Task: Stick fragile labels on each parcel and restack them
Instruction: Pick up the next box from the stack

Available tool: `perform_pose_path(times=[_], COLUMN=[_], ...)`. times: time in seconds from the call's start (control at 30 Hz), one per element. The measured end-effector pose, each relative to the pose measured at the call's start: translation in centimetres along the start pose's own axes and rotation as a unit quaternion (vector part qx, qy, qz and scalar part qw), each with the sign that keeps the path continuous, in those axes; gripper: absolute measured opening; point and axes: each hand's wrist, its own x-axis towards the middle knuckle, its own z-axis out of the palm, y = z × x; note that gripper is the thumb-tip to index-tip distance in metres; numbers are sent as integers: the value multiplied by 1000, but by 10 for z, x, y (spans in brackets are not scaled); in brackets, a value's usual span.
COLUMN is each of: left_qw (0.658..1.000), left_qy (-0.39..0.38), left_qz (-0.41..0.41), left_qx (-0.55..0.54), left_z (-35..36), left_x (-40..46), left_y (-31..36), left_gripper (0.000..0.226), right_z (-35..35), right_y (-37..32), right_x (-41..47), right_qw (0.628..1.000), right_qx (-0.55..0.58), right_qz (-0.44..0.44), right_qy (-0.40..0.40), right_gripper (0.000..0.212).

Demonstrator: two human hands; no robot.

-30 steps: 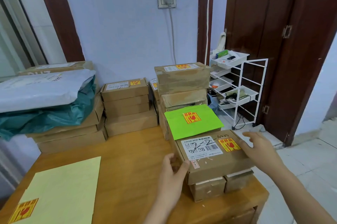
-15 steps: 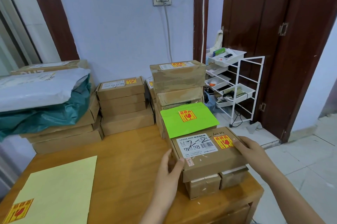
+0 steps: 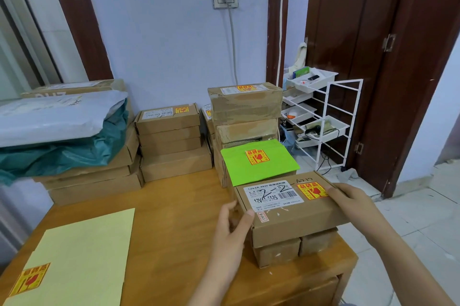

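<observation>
The small print on the white label (image 3: 273, 195) is too fine to read beyond "12V4A 5525" and a handwritten "2-2". The two small boxes (image 3: 293, 251) under the parcel (image 3: 291, 211) show only their near faces. A green envelope (image 3: 258, 162) covers whatever lies behind the parcel, and the yellow sheet (image 3: 82, 256) runs off the lower edge with its sticker (image 3: 31, 279).

The parcel sits on those two boxes at the right end of the bench (image 3: 174, 218), its fragile label (image 3: 312, 190) already on the top right corner. The left hand (image 3: 232, 228) grips the parcel's near left corner, thumb on top, fingers curled round the side. The right hand (image 3: 353, 202) holds the right edge, fingers bent over the top beside the fragile label. Labelled stacks (image 3: 171, 141) stand against the wall.
</observation>
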Motion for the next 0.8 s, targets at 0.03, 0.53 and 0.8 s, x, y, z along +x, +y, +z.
perform_pose_path(times=[0.03, 0.53, 0.8], left_qw=[1000, 999, 993], left_qy=[2, 35, 92], left_qz=[0, 28, 59], left_qx=[0, -26, -49], left_z=[-1, -17, -38], left_x=[-2, -21, -21], left_y=[0, 18, 38], left_gripper=[39, 37, 31], right_z=[-1, 4, 26], right_y=[-2, -19, -53], right_x=[-1, -13, -15], right_qw=[1000, 999, 995], right_qx=[1, 24, 47], right_qz=[-1, -31, -79], right_qy=[-2, -11, -34], right_gripper=[12, 20, 21])
